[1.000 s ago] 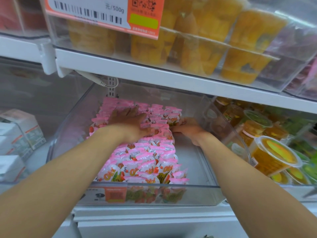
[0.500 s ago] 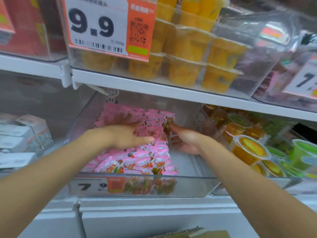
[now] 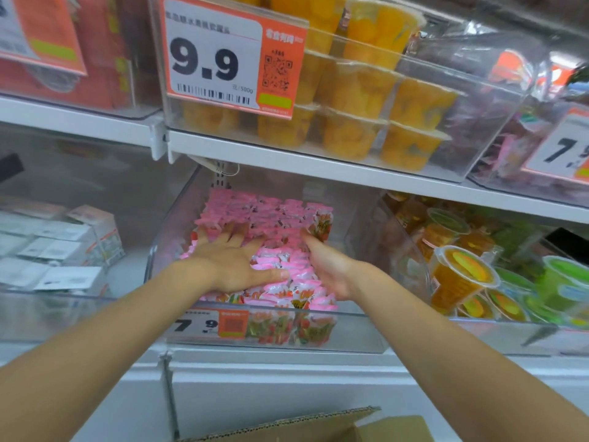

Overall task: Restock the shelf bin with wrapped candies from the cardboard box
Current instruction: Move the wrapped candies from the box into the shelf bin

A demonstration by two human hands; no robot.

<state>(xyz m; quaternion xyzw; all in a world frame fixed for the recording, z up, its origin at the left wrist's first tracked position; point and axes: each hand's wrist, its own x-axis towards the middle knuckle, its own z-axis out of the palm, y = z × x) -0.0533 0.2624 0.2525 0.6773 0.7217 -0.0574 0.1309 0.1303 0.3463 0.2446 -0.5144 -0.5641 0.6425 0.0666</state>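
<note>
Two hands work in one clear shelf bin (image 3: 363, 333). The wrapped candies (image 3: 280, 215) inside it are pink and too many to count; they lie in packed rows from the back wall to the front wall and fill the left and middle of the bin, with a strip along the right wall bare.

The left hand (image 3: 236, 266) lies palm down on top of the pile. Its fingers are straight and spread wide, it presses on the wrappers, and it grasps nothing. The right hand (image 3: 331, 269) stands on edge against the right flank of the pile with its palm turned toward the candies. Its fingers are straight and close together and seem only to touch the wrappers, though blur makes the tips hard to read.

One cardboard box (image 3: 318, 425) shows at the bottom edge, cut off so that only an open flap and a rim are visible; its contents are hidden.

One orange price label (image 3: 207, 323) reading 7.9 sits on the bin's front. One larger price tag (image 3: 229, 62) reading 9.9 hangs on the bin above, which holds stacked yellow fruit cups (image 3: 357, 90), at least six. Jelly cups (image 3: 462, 275) fill the bin to the right, and white cartons (image 3: 63, 244) lie to the left, blurred.
</note>
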